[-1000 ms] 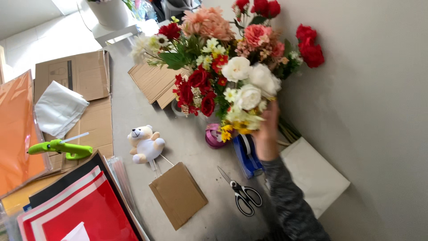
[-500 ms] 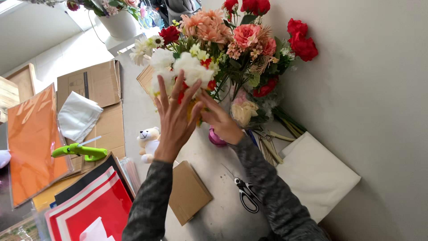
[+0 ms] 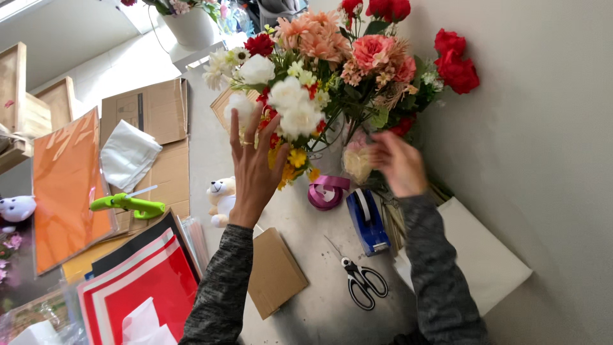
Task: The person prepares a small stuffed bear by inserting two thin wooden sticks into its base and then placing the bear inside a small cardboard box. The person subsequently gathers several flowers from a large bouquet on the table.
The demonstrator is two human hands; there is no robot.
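My left hand (image 3: 255, 169) lies against the soft, matt cloth-like petals of the bouquet (image 3: 332, 70); my right hand (image 3: 399, 163) is at its stems. My sleeves are mottled grey knit. The table (image 3: 313, 255) looks smooth and dull grey. The ribbon roll (image 3: 327, 190) shines satiny purple, the tape dispenser (image 3: 367, 220) is glossy blue plastic, the scissors (image 3: 357, 278) metal with black plastic handles, the small box (image 3: 273, 271) matt brown cardboard.

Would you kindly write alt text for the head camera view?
Two hands, the left hand open and the right hand, reach into a mixed bouquet above a table holding scissors, tape dispenser, purple ribbon.
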